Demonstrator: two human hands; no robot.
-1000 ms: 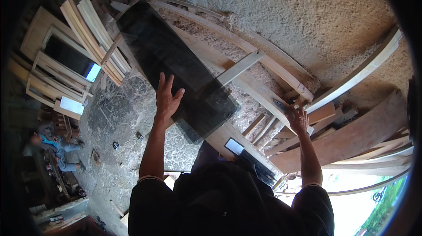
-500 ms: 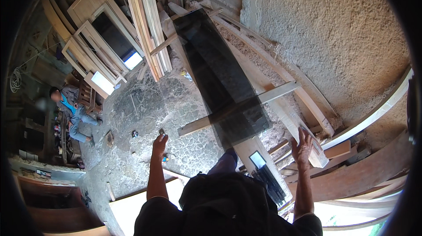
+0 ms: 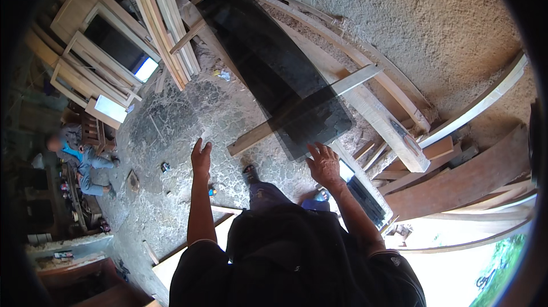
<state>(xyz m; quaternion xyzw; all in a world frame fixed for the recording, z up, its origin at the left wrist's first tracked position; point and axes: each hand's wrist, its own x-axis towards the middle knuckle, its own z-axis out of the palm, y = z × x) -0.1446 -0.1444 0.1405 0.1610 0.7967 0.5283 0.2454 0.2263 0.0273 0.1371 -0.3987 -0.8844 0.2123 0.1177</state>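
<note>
Head: right hand [image 3: 325, 168] at panel [image 3: 268, 61] edge, contact unclear.

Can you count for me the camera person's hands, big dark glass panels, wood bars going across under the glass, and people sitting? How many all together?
Wearer's hands, left hand and right hand: 2
Dark glass panel: 1
Wooden crossbars under it, near crossbar and far crossbar: 2
Seated person: 1
Total: 6

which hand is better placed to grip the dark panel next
Probably the right hand: it appears at the near edge of the dark panel, while the left hand is farther away, above the floor.
</note>
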